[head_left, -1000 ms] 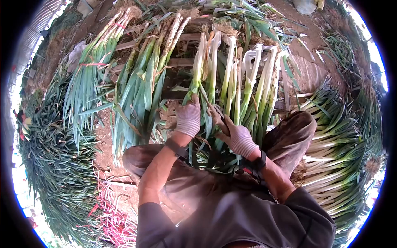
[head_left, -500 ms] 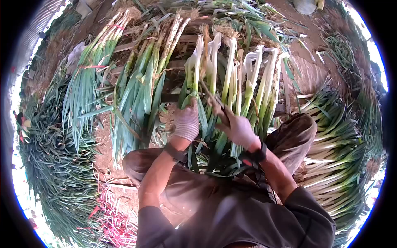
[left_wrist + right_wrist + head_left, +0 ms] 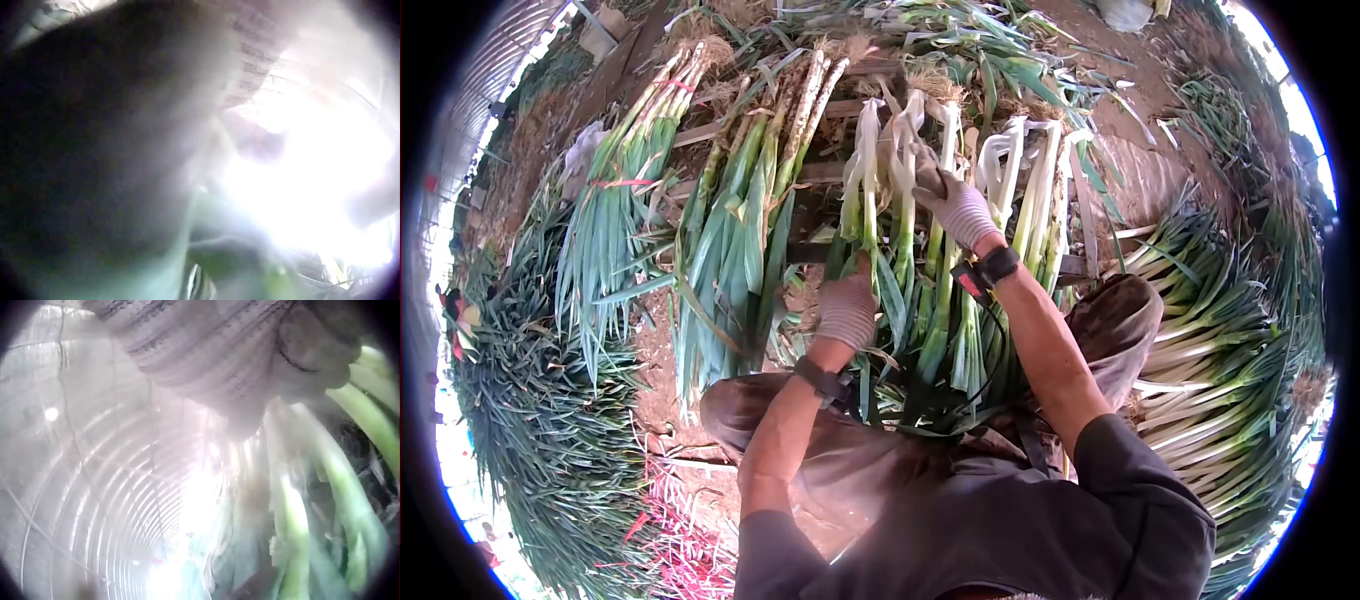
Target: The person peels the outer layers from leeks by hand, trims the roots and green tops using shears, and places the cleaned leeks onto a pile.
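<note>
In the head view my gloved left hand (image 3: 847,308) grips a leek (image 3: 870,205) by its green part, its white end pointing away from me. The left wrist view is blurred and glaring, with part of the striped glove (image 3: 253,59) at the top. My gloved right hand (image 3: 960,212) is over the white stems to the right of that leek, fingers curled round a dark, thin tool that is mostly hidden. In the right wrist view the glove (image 3: 212,356) is above green-and-white stalks (image 3: 294,519); the tool cannot be made out there.
Tied leeks (image 3: 625,185) and a loose bunch (image 3: 750,215) lie to the left. A dark green heap (image 3: 550,430) is at far left, above red strips (image 3: 685,530). Many leeks (image 3: 1200,400) are piled at right. Leaf scraps (image 3: 1010,60) lie beyond the row.
My right hand has moved away from me, up along the stems toward their root ends. My left hand has shifted slightly nearer, and the leek beside it now shows more white stem.
</note>
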### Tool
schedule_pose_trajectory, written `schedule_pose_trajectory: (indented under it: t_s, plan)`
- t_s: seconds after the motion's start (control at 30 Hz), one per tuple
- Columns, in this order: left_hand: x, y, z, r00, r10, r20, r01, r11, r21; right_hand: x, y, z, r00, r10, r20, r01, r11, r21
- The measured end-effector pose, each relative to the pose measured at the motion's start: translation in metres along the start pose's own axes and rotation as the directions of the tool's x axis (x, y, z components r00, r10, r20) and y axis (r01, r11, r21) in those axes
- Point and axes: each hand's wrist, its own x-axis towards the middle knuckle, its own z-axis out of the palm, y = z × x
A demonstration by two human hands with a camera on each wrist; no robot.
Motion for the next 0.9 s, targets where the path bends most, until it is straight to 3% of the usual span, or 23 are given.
schedule_pose_trajectory:
  t_s: [0.03, 0.13, 0.17, 0.27, 0.33, 0.4, 0.5, 0.6, 0.63, 0.67, 0.73, 0.8, 0.87, 0.9]
  plan:
    - [0.0, 0.0, -0.003, 1.0, -0.016, 0.015, 0.016, 1.0, -0.01, -0.007, -0.004, -0.012, 0.998, 0.06, 0.031, -0.059, 0.997, -0.046]
    - [-0.005, -0.007, -0.022, 0.998, 0.061, 0.027, -0.06, 0.998, -0.037, -0.019, 0.009, -0.016, 0.996, -0.065, -0.056, 0.064, 0.998, -0.008]
    - [0.0, -0.007, -0.029, 0.999, 0.015, 0.038, -0.012, 0.997, -0.08, -0.026, 0.015, -0.022, 0.998, 0.037, -0.055, -0.032, 0.996, 0.078]
    - [0.022, -0.01, -0.038, 0.997, -0.003, -0.073, -0.002, 0.997, -0.078, -0.04, 0.02, -0.036, 0.996, 0.086, -0.001, -0.086, 0.996, 0.034]
    - [0.041, 0.003, -0.044, 0.981, -0.078, -0.176, 0.068, 0.996, -0.061, -0.056, 0.021, -0.042, 0.997, 0.072, -0.023, -0.069, 0.992, 0.103]
    - [0.061, 0.003, -0.029, 0.97, -0.018, -0.244, 0.024, 0.999, 0.023, -0.073, 0.017, -0.056, 0.994, 0.102, -0.036, -0.094, 0.978, 0.184]
    - [0.082, 0.018, -0.017, 0.928, -0.179, -0.326, 0.19, 0.982, 0.002, -0.083, 0.042, -0.059, 0.995, 0.102, 0.0, -0.101, 0.989, 0.107]
    - [0.094, 0.02, -0.012, 0.91, -0.376, -0.173, 0.348, 0.921, -0.172, -0.096, 0.059, -0.066, 0.992, 0.123, 0.011, -0.124, 0.989, 0.084]
    - [0.096, 0.018, -0.01, 0.914, -0.375, -0.156, 0.343, 0.918, -0.2, -0.103, 0.057, -0.068, 0.985, 0.148, 0.084, -0.152, 0.987, 0.054]
    - [0.099, 0.014, -0.01, 0.917, -0.375, -0.133, 0.342, 0.914, -0.218, -0.114, 0.061, -0.066, 0.994, 0.071, 0.081, -0.075, 0.996, 0.057]
    - [0.105, 0.006, -0.016, 0.922, -0.378, -0.089, 0.345, 0.903, -0.256, -0.132, 0.057, -0.072, 0.994, 0.068, 0.086, -0.076, 0.992, 0.096]
    - [0.1, 0.002, -0.022, 0.925, -0.35, -0.148, 0.308, 0.919, -0.245, -0.148, 0.06, -0.077, 0.989, 0.136, 0.066, -0.145, 0.977, 0.155]
    - [0.098, -0.003, -0.029, 0.938, -0.293, -0.186, 0.263, 0.95, -0.17, -0.164, 0.069, -0.073, 0.996, 0.079, 0.053, -0.087, 0.976, 0.197]
    - [0.102, -0.009, -0.03, 0.94, -0.287, -0.183, 0.256, 0.951, -0.176, -0.172, 0.072, -0.072, 0.985, 0.08, 0.153, -0.108, 0.976, 0.19]
